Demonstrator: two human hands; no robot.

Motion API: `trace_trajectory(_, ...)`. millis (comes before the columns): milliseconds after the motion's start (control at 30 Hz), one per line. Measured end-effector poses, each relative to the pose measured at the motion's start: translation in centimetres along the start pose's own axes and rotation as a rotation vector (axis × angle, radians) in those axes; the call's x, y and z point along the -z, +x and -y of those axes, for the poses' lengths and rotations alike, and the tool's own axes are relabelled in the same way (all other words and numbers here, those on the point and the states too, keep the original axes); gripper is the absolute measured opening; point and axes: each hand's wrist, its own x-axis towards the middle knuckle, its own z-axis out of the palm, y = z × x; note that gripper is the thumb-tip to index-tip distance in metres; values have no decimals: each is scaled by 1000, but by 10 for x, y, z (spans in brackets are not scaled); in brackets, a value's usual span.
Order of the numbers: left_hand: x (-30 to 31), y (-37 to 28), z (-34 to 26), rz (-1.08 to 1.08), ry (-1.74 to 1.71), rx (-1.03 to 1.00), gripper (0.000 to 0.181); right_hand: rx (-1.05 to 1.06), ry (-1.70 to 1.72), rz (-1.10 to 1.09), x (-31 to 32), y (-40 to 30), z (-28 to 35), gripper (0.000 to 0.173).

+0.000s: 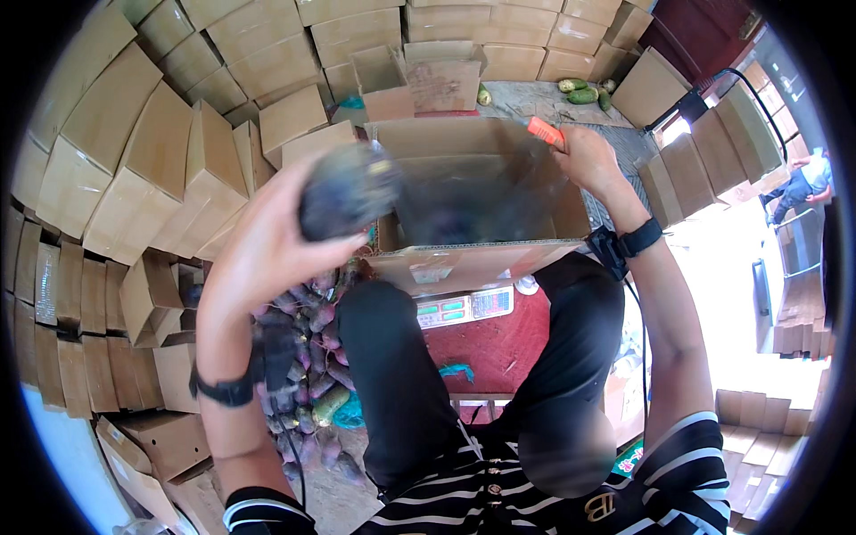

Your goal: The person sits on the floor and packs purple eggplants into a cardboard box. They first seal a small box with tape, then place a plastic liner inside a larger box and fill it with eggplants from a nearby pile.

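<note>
My left hand grips a dark purple root vegetable, blurred, above the left edge of an open cardboard box. The box stands in front of my knees, over a digital weighing scale. Inside it a clear plastic liner shows, with dark shapes too blurred to make out. My right hand is closed around a tool with an orange handle, over the box's far right side; its working end is blurred. Purple root vegetables lie heaped on the floor by my left leg.
Stacked cardboard boxes wall off the back and left. Green radishes lie on a sheet at the back right. Red material is under the scale. Flattened cartons and a person are at the right.
</note>
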Motion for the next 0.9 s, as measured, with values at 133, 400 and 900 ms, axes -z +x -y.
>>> trace_trajectory(133, -51, 90, -4, 293, 234, -134, 53, -83, 929, 202, -5, -3, -30, 23)
trace_trajectory(400, -183, 180, 30, 840, 594, 55, 49, -265, 1542, 363, -4, -30, -38, 20)
trace_trajectory(900, -64, 97, 33, 241, 164, -11, 37, -271, 1603, 340, -12, -41, -45, 27)
